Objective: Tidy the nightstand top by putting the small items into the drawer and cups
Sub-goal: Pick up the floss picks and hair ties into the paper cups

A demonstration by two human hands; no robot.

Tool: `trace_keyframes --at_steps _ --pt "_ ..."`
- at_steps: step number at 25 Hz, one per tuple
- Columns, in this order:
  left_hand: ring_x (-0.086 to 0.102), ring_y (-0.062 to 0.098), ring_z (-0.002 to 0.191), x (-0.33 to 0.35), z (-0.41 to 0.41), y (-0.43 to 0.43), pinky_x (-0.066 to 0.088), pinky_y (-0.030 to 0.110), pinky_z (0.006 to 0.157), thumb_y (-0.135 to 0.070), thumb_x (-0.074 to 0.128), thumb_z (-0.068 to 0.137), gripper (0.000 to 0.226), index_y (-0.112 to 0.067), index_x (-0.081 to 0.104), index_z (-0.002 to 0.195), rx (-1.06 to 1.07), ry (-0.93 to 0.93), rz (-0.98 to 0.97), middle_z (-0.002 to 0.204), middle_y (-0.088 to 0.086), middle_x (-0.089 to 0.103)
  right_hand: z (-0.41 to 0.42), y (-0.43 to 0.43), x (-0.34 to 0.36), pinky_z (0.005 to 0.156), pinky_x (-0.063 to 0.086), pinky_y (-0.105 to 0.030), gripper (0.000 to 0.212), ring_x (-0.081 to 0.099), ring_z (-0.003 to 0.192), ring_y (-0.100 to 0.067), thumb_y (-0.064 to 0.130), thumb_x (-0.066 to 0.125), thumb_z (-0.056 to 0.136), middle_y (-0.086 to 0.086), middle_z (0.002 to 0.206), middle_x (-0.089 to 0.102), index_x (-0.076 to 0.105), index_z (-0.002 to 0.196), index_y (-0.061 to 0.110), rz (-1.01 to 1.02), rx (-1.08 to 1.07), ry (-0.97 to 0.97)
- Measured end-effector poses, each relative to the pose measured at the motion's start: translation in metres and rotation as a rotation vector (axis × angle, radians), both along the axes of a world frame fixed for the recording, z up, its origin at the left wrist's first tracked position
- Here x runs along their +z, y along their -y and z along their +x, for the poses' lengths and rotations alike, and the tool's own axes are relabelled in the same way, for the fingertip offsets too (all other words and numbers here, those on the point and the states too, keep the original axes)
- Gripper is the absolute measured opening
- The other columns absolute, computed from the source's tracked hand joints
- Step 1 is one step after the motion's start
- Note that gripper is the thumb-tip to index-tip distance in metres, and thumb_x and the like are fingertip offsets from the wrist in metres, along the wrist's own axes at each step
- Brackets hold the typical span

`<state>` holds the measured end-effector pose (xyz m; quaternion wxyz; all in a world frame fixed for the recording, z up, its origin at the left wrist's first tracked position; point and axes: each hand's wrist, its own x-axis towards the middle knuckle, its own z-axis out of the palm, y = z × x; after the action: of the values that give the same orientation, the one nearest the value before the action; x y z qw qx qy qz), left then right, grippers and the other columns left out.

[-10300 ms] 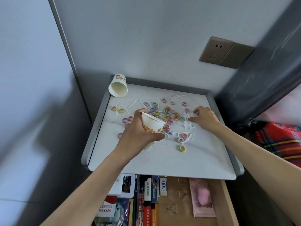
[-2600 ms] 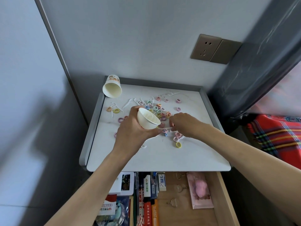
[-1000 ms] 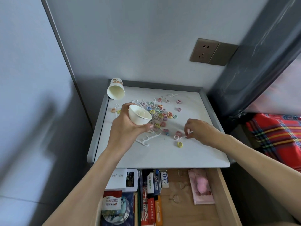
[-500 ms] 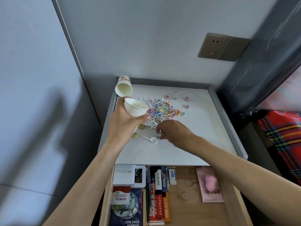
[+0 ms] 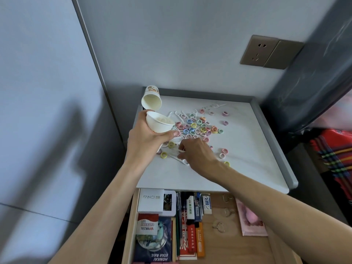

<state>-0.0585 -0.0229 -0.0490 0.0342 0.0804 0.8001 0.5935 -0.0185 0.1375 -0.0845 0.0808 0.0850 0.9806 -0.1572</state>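
- White nightstand top [image 5: 238, 168] with a raised grey rim, set into a wall corner, strewn with small items across its back and middle.
- Open wooden drawer [image 5: 219, 250] below the front edge, packed at left with a white FANCI box [image 5: 151, 200], booklets, pens, lighters [image 5: 200, 239] and an eraser [image 5: 206, 204]. At right a pink pouch [image 5: 251, 220], with loose metal clips [image 5: 219, 227] between.
- Red plaid blanket [image 5: 335, 155] at far right, beside the nightstand.
- Raised left hand [image 5: 146, 141] over the top's left side, grip wrapped round a white paper cup [image 5: 160, 124] tilted with its mouth up and to the right; pale contents too blurred to name.
- Knuckles-up right hand [image 5: 198, 155] just below the held cup, fingers bent down among white floss picks [image 5: 181, 161]; grip on any of them impossible to tell.
- Printed second paper cup [image 5: 151, 101] on its side at the back left corner, mouth toward the camera, just behind the held one.
- Pastel hair ties [image 5: 198, 127] heaped mid-top, with a few stragglers near the right hand and toward the back.
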Motion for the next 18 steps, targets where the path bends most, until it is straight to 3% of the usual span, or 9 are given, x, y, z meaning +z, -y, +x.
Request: trace_keyframes --at_steps 4,7,9,11,13,15,18 --pt "0.059 -0.020 0.076 0.006 0.003 0.002 0.046 0.006 0.054 -0.031 0.092 0.064 0.066 -0.023 0.053 0.117 -0.007 0.006 -0.006 0.098 -0.016 0.064 0.001 0.016 0.002 0.069 0.044 -0.033 0.014 0.064 0.102 -0.032 0.008 0.061 0.092 -0.013 0.105 0.067 0.065 0.105 0.008 0.303 0.088 0.014" --pt "0.059 -0.021 0.068 0.008 0.005 0.003 0.043 0.004 0.049 -0.025 0.092 0.067 0.064 -0.019 0.053 0.118 -0.021 0.017 0.009 0.097 -0.014 0.063 0.008 0.023 0.001 0.089 0.042 -0.035 0.026 0.058 0.111 -0.030 -0.001 0.053 0.090 -0.013 0.116 0.062 0.061 0.114 0.005 0.459 0.169 0.005" --pt "0.059 -0.021 0.068 0.008 0.006 0.005 0.043 0.004 0.049 -0.025 0.091 0.068 0.064 -0.019 0.053 0.118 -0.025 0.021 0.015 0.098 -0.012 0.064 0.013 0.025 -0.005 0.104 0.033 -0.037 0.032 0.051 0.117 -0.032 0.001 0.048 0.091 -0.016 0.124 0.054 0.052 0.123 0.001 0.509 0.184 -0.014" --pt "0.059 -0.021 0.069 0.008 0.006 0.007 0.043 0.004 0.049 -0.025 0.091 0.068 0.063 -0.019 0.053 0.118 -0.025 0.028 0.015 0.100 -0.010 0.065 0.014 0.024 -0.008 0.106 0.028 -0.038 0.033 0.049 0.116 -0.033 -0.002 0.044 0.091 -0.017 0.123 0.053 0.047 0.124 0.000 0.496 0.196 -0.031" --pt "0.059 -0.021 0.067 0.009 0.006 0.007 0.043 0.004 0.049 -0.025 0.091 0.068 0.062 -0.019 0.053 0.117 -0.023 0.031 0.009 0.099 -0.010 0.064 0.012 0.016 -0.003 0.097 0.037 -0.038 0.035 0.055 0.109 -0.032 -0.008 0.045 0.087 -0.016 0.116 0.057 0.046 0.121 0.002 0.407 0.191 -0.035" --pt "0.059 -0.019 0.066 0.010 0.007 0.008 0.043 0.004 0.049 -0.025 0.091 0.069 0.062 -0.019 0.053 0.118 -0.022 0.032 0.004 0.098 -0.010 0.064 0.007 0.002 0.008 0.080 0.049 -0.039 0.029 0.061 0.095 -0.031 -0.010 0.043 0.089 -0.015 0.103 0.061 0.045 0.114 0.005 0.193 0.148 -0.006" --pt "0.061 -0.013 0.067 0.008 0.005 0.007 0.043 0.004 0.049 -0.029 0.090 0.068 0.063 -0.023 0.052 0.119 -0.018 0.027 -0.028 0.099 -0.009 0.065 -0.009 -0.022 0.038 0.059 0.047 -0.033 0.007 0.060 0.068 -0.021 0.007 0.044 0.099 -0.009 0.082 0.064 0.050 0.097 0.010 -0.028 0.082 -0.074"
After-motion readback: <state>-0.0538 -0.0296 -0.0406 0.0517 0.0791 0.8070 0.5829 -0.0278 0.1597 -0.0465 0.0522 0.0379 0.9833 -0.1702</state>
